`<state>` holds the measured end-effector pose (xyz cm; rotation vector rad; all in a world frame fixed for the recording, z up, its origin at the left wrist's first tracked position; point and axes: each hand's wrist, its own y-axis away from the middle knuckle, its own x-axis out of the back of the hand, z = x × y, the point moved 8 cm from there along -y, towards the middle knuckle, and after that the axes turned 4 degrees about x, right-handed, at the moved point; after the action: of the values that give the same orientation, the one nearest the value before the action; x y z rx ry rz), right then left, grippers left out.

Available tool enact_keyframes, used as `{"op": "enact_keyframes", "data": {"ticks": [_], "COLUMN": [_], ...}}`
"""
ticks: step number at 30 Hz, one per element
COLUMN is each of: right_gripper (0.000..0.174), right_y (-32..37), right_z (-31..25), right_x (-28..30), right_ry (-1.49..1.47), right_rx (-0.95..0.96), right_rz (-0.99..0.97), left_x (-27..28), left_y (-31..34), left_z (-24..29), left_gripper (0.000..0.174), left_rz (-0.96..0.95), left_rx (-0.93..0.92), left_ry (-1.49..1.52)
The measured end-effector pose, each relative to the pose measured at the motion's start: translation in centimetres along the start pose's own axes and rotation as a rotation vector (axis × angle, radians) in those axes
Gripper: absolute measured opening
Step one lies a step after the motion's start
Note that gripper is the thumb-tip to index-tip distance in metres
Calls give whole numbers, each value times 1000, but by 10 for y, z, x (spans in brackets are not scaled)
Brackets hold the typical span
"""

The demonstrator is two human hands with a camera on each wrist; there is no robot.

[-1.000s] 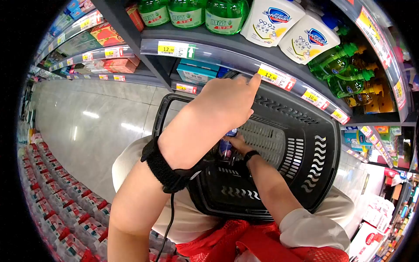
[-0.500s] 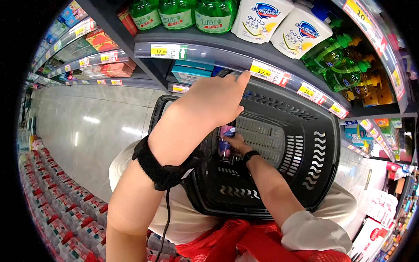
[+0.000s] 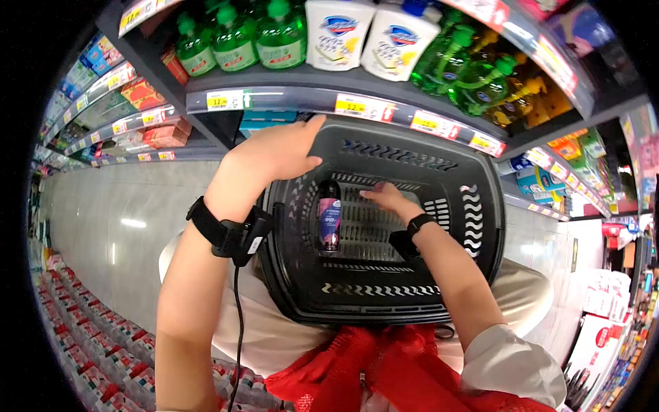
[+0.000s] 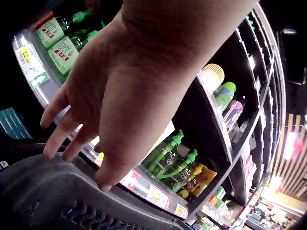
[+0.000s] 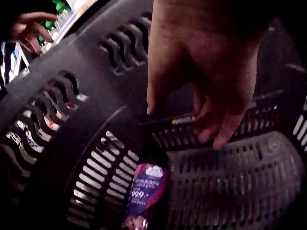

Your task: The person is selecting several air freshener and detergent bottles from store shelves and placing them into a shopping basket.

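A dark bottle [image 3: 330, 216] with a purple and pink label lies on the floor of the black shopping basket [image 3: 371, 317], along its left side. My right hand [image 3: 391, 199] is inside the basket, to the right of the bottle and apart from it. Its fingers are loosely bent and hold nothing, as the right wrist view shows over the slotted floor. My left hand [image 3: 278, 151] is at the basket's far left rim beside the shelf edge. In the left wrist view its fingers [image 4: 61, 136] are spread over the rim, gripping nothing.
Beyond the basket, a shelf carries green pump bottles [image 3: 281, 41], white Safeguard bottles [image 3: 398, 41] and price tags [image 3: 357, 106] along its edge. Many red-and-clear packs [image 3: 89, 343] stand at lower left. A cable [image 3: 238, 309] hangs from the left wrist.
The bottle was in my right hand and now lies released in the basket. My right hand has moved off it to the right. The left hand stays by the rim as the view shifts.
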<state>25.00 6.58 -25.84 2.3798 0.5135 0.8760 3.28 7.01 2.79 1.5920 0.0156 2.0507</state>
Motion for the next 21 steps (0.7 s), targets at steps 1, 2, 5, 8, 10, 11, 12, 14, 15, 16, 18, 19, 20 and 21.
{"op": "enact_keyframes", "data": {"ticks": [1, 2, 5, 8, 10, 11, 12, 14, 15, 16, 18, 19, 20, 21], "right_gripper": [65, 57, 48, 32, 22, 22, 22, 23, 23, 22, 27, 27, 31, 35], "right_y": [19, 39, 77, 134, 170, 193, 219, 251, 258, 260, 262, 264, 269, 272], "right_z": [-15, -31, -59, -98, -114, -116, -119, -104, -92, -79, -60, -63, -68, -71], "right_x": [19, 39, 94, 157, 201, 222, 237, 265, 276, 287, 302, 306, 309, 312], "right_ry": [-87, -35, -107, -181, -278, -288, -303, -416, -488, -515, -588, -599, -605, -610], "right_rx": [-23, -59, 78, 321, 546, 616, 641, 689, 715, 707, 678, 691, 685, 678], "right_rz": [-24, -99, -110, 1, 175, 277, 335, 441, 473, 498, 588, 597, 620, 641], "left_x": [-3, -9, -3, -8, -10, -10, -13, -6, 1, 9, 31, 43, 66, 93], "left_y": [-1, -5, -4, -7, -5, -2, -5, 1, 6, 7, 4, 4, 6, 8], "left_z": [-2, -6, -7, -12, -9, -8, -15, -4, 10, 28, 73, 99, 127, 154], "left_gripper": [68, 68, 67, 66, 65, 63, 60, 54, 51, 45, 42, 41, 41, 41], "left_rz": [13, 6, 11, 89, 37, 47, 93, 137, 135, 180, 237, 263, 446, 628], "left_rx": [-17, -26, -25, -58, -16, -51, -84, -106, -98, -156, -279, -326, -422, -517], "left_ry": [-8, 16, 57, 8, 67, 119, 129, 174, 203, 266, 462, 578, 461, 341]}}
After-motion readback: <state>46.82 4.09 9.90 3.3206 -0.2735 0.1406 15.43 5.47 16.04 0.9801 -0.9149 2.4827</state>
